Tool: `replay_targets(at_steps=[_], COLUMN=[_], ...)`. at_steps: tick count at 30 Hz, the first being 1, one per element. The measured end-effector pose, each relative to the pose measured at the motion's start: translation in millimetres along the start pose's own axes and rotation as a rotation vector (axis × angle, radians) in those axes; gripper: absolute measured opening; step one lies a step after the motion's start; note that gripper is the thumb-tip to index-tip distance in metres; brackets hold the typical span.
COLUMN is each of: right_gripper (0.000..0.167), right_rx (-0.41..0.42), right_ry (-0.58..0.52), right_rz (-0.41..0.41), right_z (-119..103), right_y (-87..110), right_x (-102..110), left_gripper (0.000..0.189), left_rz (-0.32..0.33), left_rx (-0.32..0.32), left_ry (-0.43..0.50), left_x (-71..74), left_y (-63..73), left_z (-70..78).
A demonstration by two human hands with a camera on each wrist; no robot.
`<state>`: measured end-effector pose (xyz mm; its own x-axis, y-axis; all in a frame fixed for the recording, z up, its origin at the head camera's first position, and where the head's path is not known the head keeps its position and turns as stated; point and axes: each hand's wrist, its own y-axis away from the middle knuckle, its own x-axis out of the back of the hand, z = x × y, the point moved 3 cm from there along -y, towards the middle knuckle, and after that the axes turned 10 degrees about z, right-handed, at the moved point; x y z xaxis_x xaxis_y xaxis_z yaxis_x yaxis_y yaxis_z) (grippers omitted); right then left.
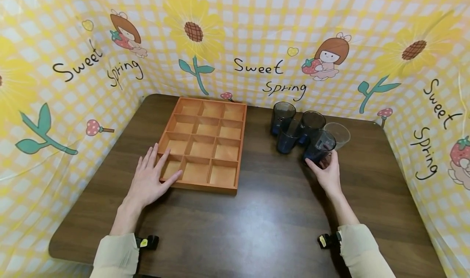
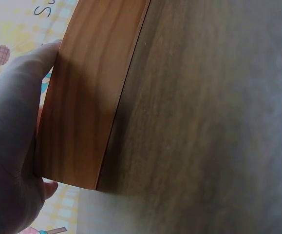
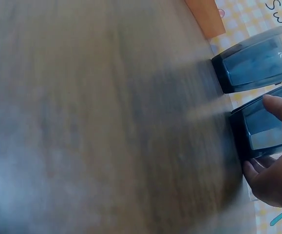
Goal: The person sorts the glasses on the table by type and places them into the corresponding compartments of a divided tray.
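Observation:
A wooden box (image 1: 205,186) divided into square compartments lies on the table, its compartments bare. My left hand (image 1: 148,182) rests on its front left corner, fingers spread over the rim. In the left wrist view the hand sits along the top edge of the box's front wall (image 2: 89,97). To the right, my right hand (image 1: 329,178) holds a dark blue glass (image 1: 320,145) low down between thumb and fingers. The right wrist view has this glass (image 3: 260,129) upright, its base at the tabletop, beside another dark glass (image 3: 253,63).
Several more dark blue glasses (image 1: 287,138) cluster behind and left of the held one. A clear glass (image 1: 341,134) stands just behind it on the right. Yellow checked cloth (image 1: 253,37) walls in the brown table (image 1: 271,225) at the back and sides.

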<state>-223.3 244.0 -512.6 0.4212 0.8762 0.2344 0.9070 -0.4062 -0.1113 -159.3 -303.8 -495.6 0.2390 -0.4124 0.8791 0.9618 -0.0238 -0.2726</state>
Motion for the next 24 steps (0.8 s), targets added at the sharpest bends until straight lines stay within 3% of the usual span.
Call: replay_targets(at_steps=[11,14,18,24], right_gripper=[0.080,0.080,0.079,0.075], right_rx=[0.052,0.088,0.153,0.206], right_ry=[-0.028,0.048,0.251,0.363], right_rz=[0.026,0.024,0.027,0.029], right_z=[-2,-3,-3,25], right_y=[-3.9,-5.5,-5.8,-23.2], right_x=[-6,-4,4,13], left_gripper=[0.091,0.091,0.090,0.090], left_rz=[0.009,0.012,0.011,0.000], left_rx=[0.003,0.007,0.009,0.011], left_ry=[0.004,0.008,0.009,0.013], left_x=[0.3,1.4,1.0,-0.1], left_y=[0.2,0.8,1.3,1.5], left_z=[0.5,1.3,0.5,0.4])
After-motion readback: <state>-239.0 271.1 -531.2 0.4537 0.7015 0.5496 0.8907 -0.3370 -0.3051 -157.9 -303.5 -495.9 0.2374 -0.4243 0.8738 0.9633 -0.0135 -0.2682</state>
